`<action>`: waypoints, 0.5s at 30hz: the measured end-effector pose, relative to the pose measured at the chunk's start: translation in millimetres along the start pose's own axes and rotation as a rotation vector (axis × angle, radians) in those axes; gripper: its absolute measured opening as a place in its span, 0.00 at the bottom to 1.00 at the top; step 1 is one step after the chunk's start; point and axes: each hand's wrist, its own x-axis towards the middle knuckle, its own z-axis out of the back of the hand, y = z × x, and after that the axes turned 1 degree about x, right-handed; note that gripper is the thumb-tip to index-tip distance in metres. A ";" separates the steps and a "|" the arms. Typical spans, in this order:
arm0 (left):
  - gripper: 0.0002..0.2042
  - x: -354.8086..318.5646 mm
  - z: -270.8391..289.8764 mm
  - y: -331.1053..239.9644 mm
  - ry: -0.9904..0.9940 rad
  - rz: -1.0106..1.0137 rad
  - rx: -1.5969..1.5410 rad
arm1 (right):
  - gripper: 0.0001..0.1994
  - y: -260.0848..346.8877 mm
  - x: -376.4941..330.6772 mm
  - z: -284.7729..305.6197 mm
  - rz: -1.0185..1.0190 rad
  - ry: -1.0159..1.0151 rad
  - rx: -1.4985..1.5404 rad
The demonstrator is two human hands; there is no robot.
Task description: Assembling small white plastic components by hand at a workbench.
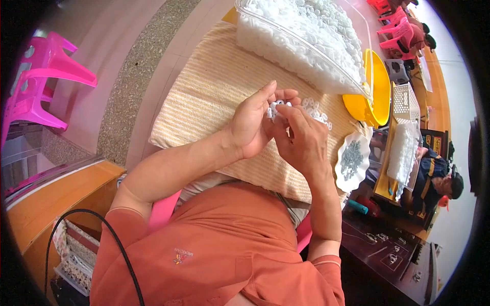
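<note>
A small cluster of white plastic pieces (278, 108) lies in the cupped palm of the left hand (252, 121), whose grip is curled loosely around them, above the cloth-covered tabletop (199, 86). The right hand (306, 140) bends over the same cluster, its thumb and forefinger meeting it; whether that grip pinches a single piece I cannot tell, as the fingers hide it. Just beyond the right hand, a loose pile of similar pieces (315, 111) rests on the cloth, which is striped cream and tan. Past it stands a clear plastic bin (296, 57) heaped with white pieces, with a yellow basin (380, 97) at its right. Nearer the right forearm, a white scalloped dish (349, 185) holds small grey bits (351, 159). Farther right are a white perforated basket (406, 104) and a co-worker (434, 186); a pink plastic stool (43, 61) stands well apart at left.
</note>
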 end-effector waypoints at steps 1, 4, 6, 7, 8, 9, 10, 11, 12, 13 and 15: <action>0.23 -1.4 0.6 -1.6 -0.002 0.002 0.004 | 0.12 2.9 1.9 0.1 -0.002 -0.003 0.003; 0.21 -4.2 0.6 -4.1 -0.027 0.000 -0.021 | 0.11 7.0 5.4 -0.7 -0.026 -0.063 0.017; 0.20 -4.1 -1.5 -3.3 -0.043 -0.033 -0.012 | 0.11 3.9 6.1 -0.9 -0.011 -0.041 -0.021; 0.20 -3.9 -0.2 -3.3 -0.043 -0.034 -0.012 | 0.11 4.1 6.7 -1.2 -0.010 -0.040 -0.021; 0.20 -3.4 2.1 -3.3 -0.036 -0.019 -0.017 | 0.11 4.7 7.5 -1.5 -0.034 -0.007 -0.056; 0.20 -2.8 3.9 -3.1 -0.028 -0.004 -0.023 | 0.12 5.5 8.2 -1.6 -0.058 0.026 -0.092; 0.20 -2.3 4.7 -2.6 -0.027 -0.003 -0.023 | 0.12 6.4 8.7 -1.6 -0.058 0.026 -0.093; 0.20 -1.8 5.3 -2.1 -0.024 -0.010 -0.010 | 0.12 7.3 9.0 -1.6 -0.076 0.042 -0.116; 0.19 -1.5 5.4 -1.8 -0.021 -0.016 0.004 | 0.12 8.0 9.3 -1.5 -0.093 0.058 -0.139; 0.19 -1.3 5.2 -1.2 -0.020 -0.015 0.004 | 0.12 8.4 9.4 -1.3 -0.094 0.058 -0.140; 0.18 -1.3 4.6 0.1 -0.047 -0.026 0.006 | 0.13 9.1 9.5 -1.0 -0.127 0.093 -0.158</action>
